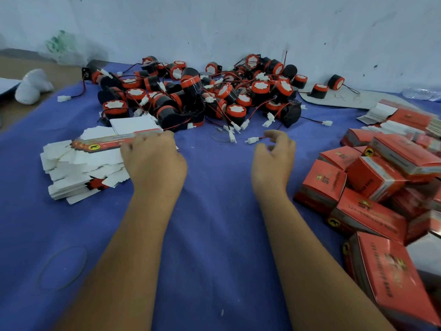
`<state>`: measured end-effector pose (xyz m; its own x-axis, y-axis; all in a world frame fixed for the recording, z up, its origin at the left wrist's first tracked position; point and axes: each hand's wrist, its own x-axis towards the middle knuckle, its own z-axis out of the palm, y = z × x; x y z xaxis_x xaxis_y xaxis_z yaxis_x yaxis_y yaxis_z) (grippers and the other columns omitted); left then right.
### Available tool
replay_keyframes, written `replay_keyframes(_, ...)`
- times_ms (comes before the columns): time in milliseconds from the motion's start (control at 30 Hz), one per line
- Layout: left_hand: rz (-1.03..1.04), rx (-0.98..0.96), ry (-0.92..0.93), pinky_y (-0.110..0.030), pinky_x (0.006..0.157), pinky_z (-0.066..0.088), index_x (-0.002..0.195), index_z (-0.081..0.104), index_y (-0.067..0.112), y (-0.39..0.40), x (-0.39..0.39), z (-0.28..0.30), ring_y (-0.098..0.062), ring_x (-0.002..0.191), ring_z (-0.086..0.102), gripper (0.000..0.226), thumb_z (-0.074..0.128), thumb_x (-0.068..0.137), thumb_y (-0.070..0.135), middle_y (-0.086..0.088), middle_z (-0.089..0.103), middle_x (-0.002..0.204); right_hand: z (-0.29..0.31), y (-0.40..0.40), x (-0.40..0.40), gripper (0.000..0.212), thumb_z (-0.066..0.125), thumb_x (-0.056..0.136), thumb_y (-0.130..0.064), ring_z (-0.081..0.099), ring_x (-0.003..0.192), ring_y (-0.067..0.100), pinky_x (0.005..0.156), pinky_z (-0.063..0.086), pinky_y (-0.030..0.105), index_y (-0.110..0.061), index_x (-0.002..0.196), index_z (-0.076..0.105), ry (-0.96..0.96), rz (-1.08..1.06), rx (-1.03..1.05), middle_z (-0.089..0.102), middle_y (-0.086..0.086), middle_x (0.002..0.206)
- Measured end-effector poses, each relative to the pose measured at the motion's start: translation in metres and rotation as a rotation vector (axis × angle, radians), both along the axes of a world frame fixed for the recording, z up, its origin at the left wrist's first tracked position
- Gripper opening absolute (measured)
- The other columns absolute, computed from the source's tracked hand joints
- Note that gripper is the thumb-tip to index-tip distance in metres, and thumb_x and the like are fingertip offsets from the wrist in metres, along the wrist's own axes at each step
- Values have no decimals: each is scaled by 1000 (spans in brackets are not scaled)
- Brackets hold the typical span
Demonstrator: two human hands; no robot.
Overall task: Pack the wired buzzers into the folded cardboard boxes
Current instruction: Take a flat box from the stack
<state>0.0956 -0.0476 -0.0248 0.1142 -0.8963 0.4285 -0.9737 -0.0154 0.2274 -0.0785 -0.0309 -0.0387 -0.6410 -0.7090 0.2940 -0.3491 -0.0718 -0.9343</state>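
A heap of black and red wired buzzers (202, 91) with white plugs lies at the far middle of the blue cloth. A stack of flat, unfolded cardboard boxes (81, 163) sits at the left. My left hand (152, 158) rests on that stack, its fingers curled at the top flat box (107, 143). My right hand (274, 156) hovers over the cloth with loosely curled fingers, just beside a white plug (252, 140) on a red wire; it holds nothing that I can see. Folded red boxes (372, 187) are piled at the right.
Blue cloth (214, 223) covers the work surface against a white wall. A thin rubber band (63, 267) lies near left. More flat boxes (401, 118) lie at the far right. A white cloth bundle (33, 86) and a plastic bag (64, 47) sit at the far left.
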Motion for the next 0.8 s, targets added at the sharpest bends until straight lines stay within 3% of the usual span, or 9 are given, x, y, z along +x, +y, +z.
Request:
replay_keyframes(100, -70, -57, -13, -37, 75, 32, 110, 71, 14, 1, -2, 1, -39, 96, 58, 24, 53, 98, 23, -15, 70, 96, -1, 4, 14, 17, 48, 96, -12, 50, 71, 0, 62, 41, 15, -21, 106, 60, 10, 210, 34, 54, -8, 99)
replay_keyframes(200, -110, -158, 14, -35, 67, 29, 100, 74, 12, 6, -4, 4, -40, 83, 59, 27, 51, 100, 27, -16, 69, 83, 3, 9, 26, 19, 44, 103, -20, 54, 66, 14, 65, 50, 32, -19, 111, 61, -168, 447, 103, 64, 4, 88)
replay_keyframes(300, -143, -180, 0, -34, 59, 32, 92, 73, 13, 12, -14, 6, -35, 75, 57, 30, 50, 100, 30, -12, 67, 76, 5, 10, 29, 31, 39, 106, -27, 61, 71, 19, 69, 54, 32, -18, 130, 55, -228, 628, 160, 68, 12, 95)
replay_keyframes(367, -173, -160, -32, -34, 58, 33, 93, 71, 16, 14, -23, 6, -31, 76, 58, 30, 47, 100, 33, -8, 67, 79, 6, 9, 29, 33, 38, 106, -28, 62, 74, 20, 70, 54, 32, -17, 132, 54, -241, 668, 168, 68, 10, 90)
replay_keyframes(533, -427, -232, -38, -33, 64, 25, 90, 70, 15, 30, -55, 4, -31, 82, 61, 19, 52, 92, 21, -7, 70, 84, 7, 5, 23, 25, 50, 100, -17, 65, 91, 19, 80, 53, 29, -7, 119, 63, -504, 576, 78, 70, 19, 106)
replay_keyframes(633, -701, -181, 71, -34, 83, 35, 92, 72, 16, 29, -59, -4, -23, 98, 62, 19, 54, 85, 17, 2, 72, 96, 7, 2, 12, 34, 53, 97, -4, 68, 100, 28, 87, 56, 33, -8, 131, 52, -737, 491, 0, 68, 20, 109)
replay_keyframes(700, -767, -195, 275, -37, 97, 42, 93, 76, 13, 27, -57, -8, -18, 106, 62, 24, 54, 82, 12, 4, 73, 104, 6, 1, 7, 42, 51, 97, 1, 65, 106, 34, 95, 51, 41, -4, 138, 46, -814, 487, -46, 64, 26, 118)
replay_keyframes(800, -678, -250, 677, -31, 101, 44, 94, 76, 9, 23, -51, -5, -18, 113, 58, 30, 51, 77, 4, -3, 66, 116, 6, 3, 9, 27, 50, 98, 0, 64, 91, 25, 84, 51, 43, -1, 122, 60, -672, 460, -88, 70, 14, 103)
